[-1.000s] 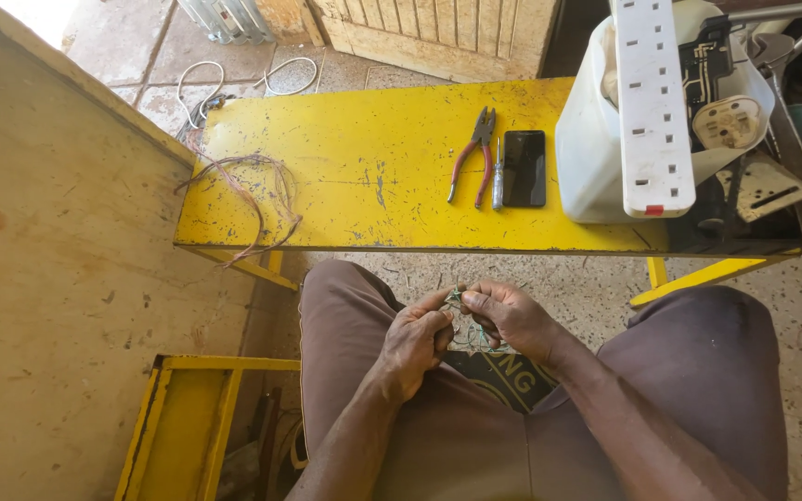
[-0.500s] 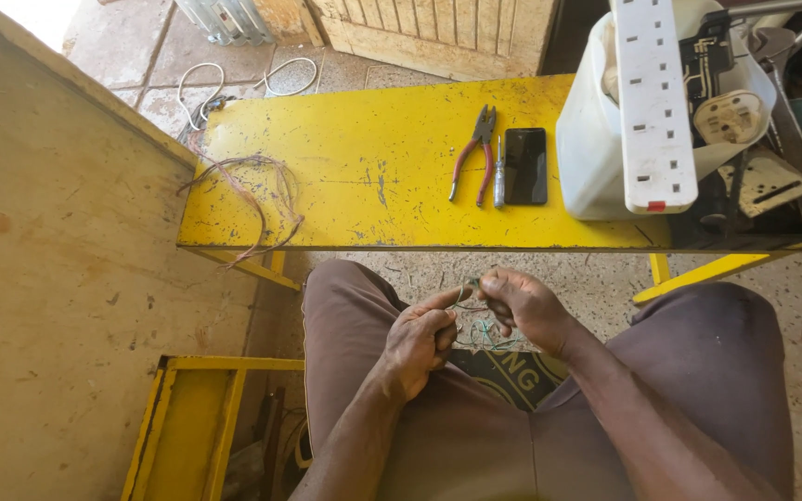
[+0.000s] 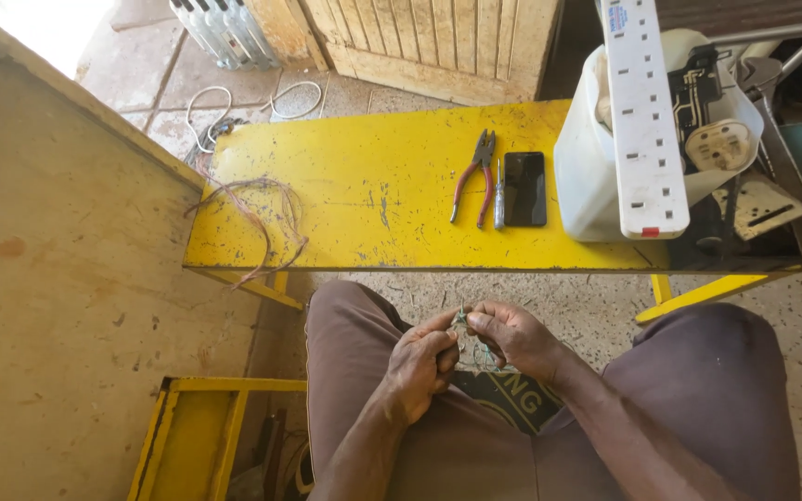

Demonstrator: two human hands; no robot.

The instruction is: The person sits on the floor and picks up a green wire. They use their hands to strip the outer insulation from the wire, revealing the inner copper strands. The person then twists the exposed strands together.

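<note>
Seated at a scuffed yellow metal workbench (image 3: 373, 199), a person works a thin greenish strand of wire (image 3: 461, 320) between both hands over the lap, just below the bench's near edge. The left hand (image 3: 420, 366) is curled nearly shut, thumb and forefinger pinched on the strand from the left; the right hand (image 3: 517, 339) meets it from the other side, its fingertips (image 3: 477, 321) closed on the same piece, so that the wire sits at the point where the two grips touch. Holding it low and close to the body seems to steady so fine a thing and keep it under the eye. How much wire hangs beneath the pinch is hard to tell; a few pale loops show against the dark trousers (image 3: 364, 353).

Beyond the grip, within an arm's reach up on the bench, lie red-handled steel pliers (image 3: 473, 176), a slim screwdriver (image 3: 498, 193) and a black slab of a phone (image 3: 524, 188), side by side and parallel, apparently set down where either hand can pick them up. Farther to the right of the hands stands a cut-open white plastic jug (image 3: 587, 176) with a long white power strip (image 3: 644, 116) laid across it and loose electrical parts behind. Well to the left, a tangle of thin brownish wire strands (image 3: 262, 218) droops over the bench's edge.
</note>
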